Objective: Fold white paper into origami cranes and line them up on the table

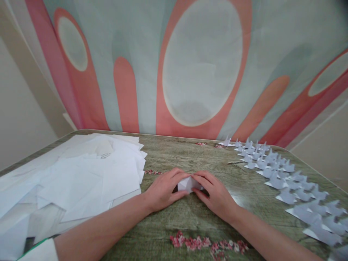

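A small piece of folded white paper (pixel 186 184) is held between both hands, just over the middle of the table. My left hand (pixel 166 189) grips its left side, thumb below and fingers above. On the other side, my right hand (pixel 213 194) pinches the paper's right edge between thumb and fingertips. Part of the paper is hidden behind the fingers, so its full shape cannot be made out.
Loose white paper sheets (pixel 89 181) lie in a wide, overlapping pile on the left. Rows of folded white paper birds (pixel 277 180) stand along the right. The wood-patterned table (pixel 174 156) meets a coloured backdrop (pixel 146 90) at its far edge.
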The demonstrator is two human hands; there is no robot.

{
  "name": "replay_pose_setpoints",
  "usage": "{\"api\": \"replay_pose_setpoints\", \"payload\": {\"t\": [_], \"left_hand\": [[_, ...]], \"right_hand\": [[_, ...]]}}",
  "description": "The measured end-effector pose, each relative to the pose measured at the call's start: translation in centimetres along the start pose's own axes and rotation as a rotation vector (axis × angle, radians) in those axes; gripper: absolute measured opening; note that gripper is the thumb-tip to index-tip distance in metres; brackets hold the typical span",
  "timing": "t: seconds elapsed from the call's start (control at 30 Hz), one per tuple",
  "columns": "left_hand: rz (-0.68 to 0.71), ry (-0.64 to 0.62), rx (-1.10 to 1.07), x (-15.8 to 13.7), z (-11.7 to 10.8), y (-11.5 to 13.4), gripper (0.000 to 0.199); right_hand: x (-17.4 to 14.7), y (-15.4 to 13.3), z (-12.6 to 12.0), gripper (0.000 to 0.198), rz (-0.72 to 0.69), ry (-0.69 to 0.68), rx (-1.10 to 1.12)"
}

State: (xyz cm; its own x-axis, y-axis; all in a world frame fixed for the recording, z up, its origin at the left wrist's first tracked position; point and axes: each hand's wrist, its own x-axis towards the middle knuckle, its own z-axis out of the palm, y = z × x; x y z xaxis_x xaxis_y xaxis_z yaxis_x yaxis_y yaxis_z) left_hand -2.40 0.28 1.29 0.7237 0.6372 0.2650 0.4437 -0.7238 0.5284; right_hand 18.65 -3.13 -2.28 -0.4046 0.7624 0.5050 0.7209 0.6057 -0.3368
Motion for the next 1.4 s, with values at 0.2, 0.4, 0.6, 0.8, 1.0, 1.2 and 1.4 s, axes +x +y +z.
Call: {"api": "replay_pose_setpoints", "payload": {"t": [0.2,0.4,0.6,0.8,1.0,1.2,1.4], "left_hand": [[-0.051,0.033,-0.134,0.1,0.0,0.0,0.031],[-0.176,0.056,-0.251,0.3,0.0,-0.6,0.031],[-0.172,0.056,-0.241,0.2,0.3,-0.6,0.027],[-0.146,0.087,-0.255,0.1,0.9,-0.9,0.027],[-0.105,0.139,-0.177,-0.1,1.0,-0.9,0.037],[-0.050,0.212,0.009,-0.2,1.2,-0.8,0.034],[-0.060,0.238,0.076,-0.2,1.2,-0.8,0.031]], "right_hand": [[0.1,-0.2,-0.3,0.030,-0.012,0.027,-0.001],[0.2,-0.4,-0.4,0.030,-0.031,0.065,0.012],[0.1,-0.2,-0.4,0.033,-0.048,0.075,0.019],[0.1,-0.2,-0.5,0.036,-0.085,0.044,-0.022],[0.0,-1.3,-0.9,0.048,-0.115,-0.032,-0.004],[-0.2,-1.5,-0.7,0.052,-0.145,-0.085,-0.018],[-0.1,-1.2,-0.8,0.046,-0.193,-0.052,-0.039]]}}
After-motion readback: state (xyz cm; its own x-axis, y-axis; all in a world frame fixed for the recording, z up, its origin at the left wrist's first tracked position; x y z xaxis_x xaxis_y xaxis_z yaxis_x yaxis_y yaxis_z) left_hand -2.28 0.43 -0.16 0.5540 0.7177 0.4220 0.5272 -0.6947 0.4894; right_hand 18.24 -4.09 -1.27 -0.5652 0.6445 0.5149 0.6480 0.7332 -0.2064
